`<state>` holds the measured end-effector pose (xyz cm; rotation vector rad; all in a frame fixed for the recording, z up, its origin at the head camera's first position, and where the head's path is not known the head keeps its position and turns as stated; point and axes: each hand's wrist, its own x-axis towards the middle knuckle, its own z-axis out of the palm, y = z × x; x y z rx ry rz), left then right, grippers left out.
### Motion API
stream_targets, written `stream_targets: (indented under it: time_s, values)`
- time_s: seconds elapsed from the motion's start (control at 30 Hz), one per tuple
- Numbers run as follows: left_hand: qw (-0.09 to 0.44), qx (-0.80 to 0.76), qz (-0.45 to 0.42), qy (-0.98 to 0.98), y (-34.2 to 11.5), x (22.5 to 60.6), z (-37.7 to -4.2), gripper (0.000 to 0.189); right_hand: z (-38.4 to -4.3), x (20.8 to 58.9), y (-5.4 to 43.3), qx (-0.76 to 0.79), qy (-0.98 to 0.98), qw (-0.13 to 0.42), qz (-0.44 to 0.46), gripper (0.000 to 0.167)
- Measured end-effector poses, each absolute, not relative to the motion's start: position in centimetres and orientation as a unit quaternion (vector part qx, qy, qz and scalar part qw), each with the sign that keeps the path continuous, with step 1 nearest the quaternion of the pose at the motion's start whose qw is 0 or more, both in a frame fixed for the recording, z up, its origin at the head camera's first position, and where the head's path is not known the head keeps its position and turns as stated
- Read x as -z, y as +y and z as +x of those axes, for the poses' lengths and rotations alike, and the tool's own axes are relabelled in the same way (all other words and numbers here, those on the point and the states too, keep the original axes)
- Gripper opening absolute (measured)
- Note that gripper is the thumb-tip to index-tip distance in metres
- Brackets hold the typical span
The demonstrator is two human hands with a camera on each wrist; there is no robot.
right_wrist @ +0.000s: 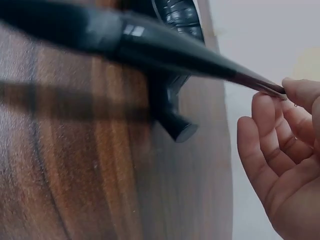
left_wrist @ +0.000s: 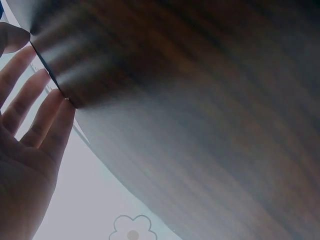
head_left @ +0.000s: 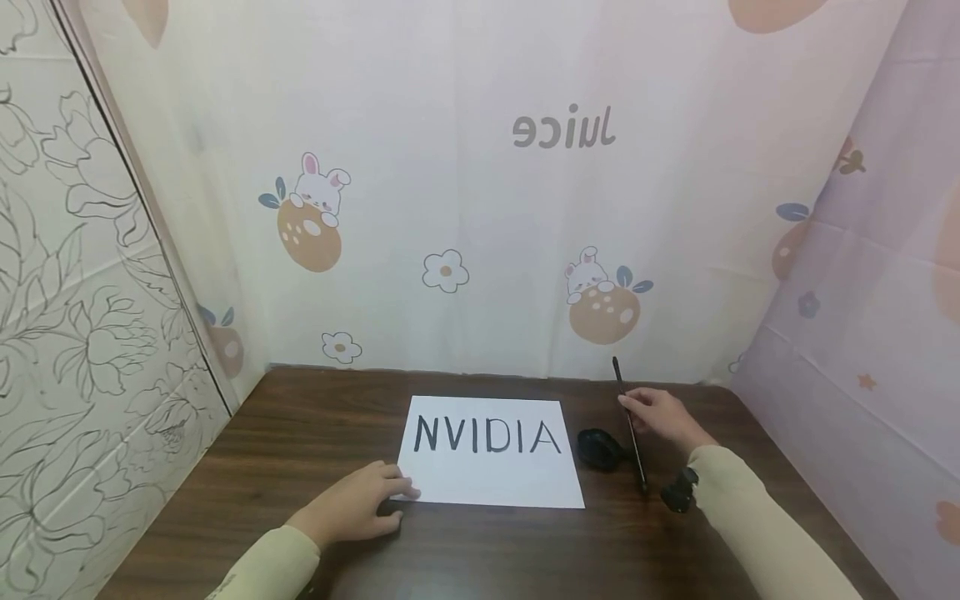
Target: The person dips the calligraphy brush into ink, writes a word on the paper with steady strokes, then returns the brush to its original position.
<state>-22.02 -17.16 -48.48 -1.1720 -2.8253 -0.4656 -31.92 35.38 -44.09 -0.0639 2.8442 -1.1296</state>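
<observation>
A white sheet of paper [head_left: 487, 481] lies on the table, with "NVIDIA" lettered in dark strokes across its upper half. My left hand [head_left: 360, 504] rests at the sheet's lower left corner, fingers spread and relaxed. To the right of the paper, my right hand [head_left: 663, 415] pinches a slim dark writing brush [head_left: 636, 454] near its upper end, between thumb and fingers. The brush slants, its dark bristle end toward the table's front edge. Close up in the right wrist view, the brush [right_wrist: 170, 50] passes in front of a shiny black object with a short stub [right_wrist: 182, 131].
That black object [head_left: 597, 450] sits between the paper and the brush. The brown wood-grain table [head_left: 480, 554] ends at a printed curtain [head_left: 450, 183] behind, with more printed cloth at both sides. A small black device [head_left: 679, 490] is on the right wrist.
</observation>
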Motion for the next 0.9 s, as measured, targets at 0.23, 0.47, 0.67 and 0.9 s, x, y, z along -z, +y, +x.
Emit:
stream_targets:
  time_s: [0.23, 0.47, 0.67, 0.9]
  values:
    - [0.026, 0.145, -0.378, -0.914, -17.1, 48.3, -21.9, 0.029, -32.0, 44.7, 35.5, 0.346, 0.936, 0.055, -0.016, 0.057]
    - [0.014, 0.148, -0.369, -0.917, -17.1, 48.4, -21.9, 0.029, -32.2, 45.5, 35.4, 0.336, 0.94, 0.055, -0.016, 0.052]
    - [0.012, 0.148, -0.369, -0.917, -17.0, 48.4, -22.0, 0.029, -32.3, 46.3, 35.4, 0.326, 0.944, 0.045, -0.03, 0.05]
    - [0.009, 0.147, -0.365, -0.919, -17.0, 48.2, -21.9, 0.028, -32.4, 46.4, 35.3, 0.321, 0.945, 0.045, -0.033, 0.045]
